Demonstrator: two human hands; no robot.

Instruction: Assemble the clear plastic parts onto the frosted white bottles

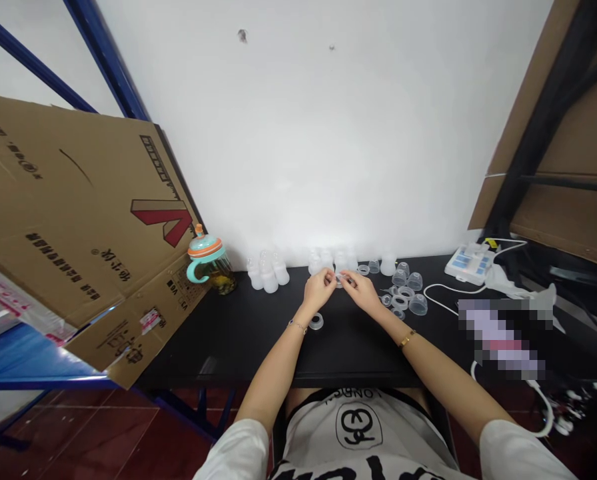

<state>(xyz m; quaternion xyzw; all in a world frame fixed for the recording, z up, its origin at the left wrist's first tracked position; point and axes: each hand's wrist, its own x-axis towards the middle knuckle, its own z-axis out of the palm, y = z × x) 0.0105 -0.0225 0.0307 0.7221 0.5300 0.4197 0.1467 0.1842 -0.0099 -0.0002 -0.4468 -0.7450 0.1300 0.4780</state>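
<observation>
1. Left hand (319, 290) and right hand (361, 291) meet above a black desk (238, 340), fingertips pressed together, pinching a small clear piece (339, 280).
2. A clear ring (316, 321) lies on the desk just below the left hand.
3. Clear cups (408, 283) and more rings (400, 301) sit beside the right hand.
4. Frosted bottles (267, 272) stand beyond the left hand.
5. Farther left, a sippy cup (209, 263) with a teal-and-orange top holds something yellowish, too unclear to name.
6. Beside it, a tilted carton (78, 213) shows a large red "V"; its smaller print is upside down and unreadable.
7. Right of the right hand, a white control unit (468, 263) shows blue panels; its writing is too small to read.
</observation>
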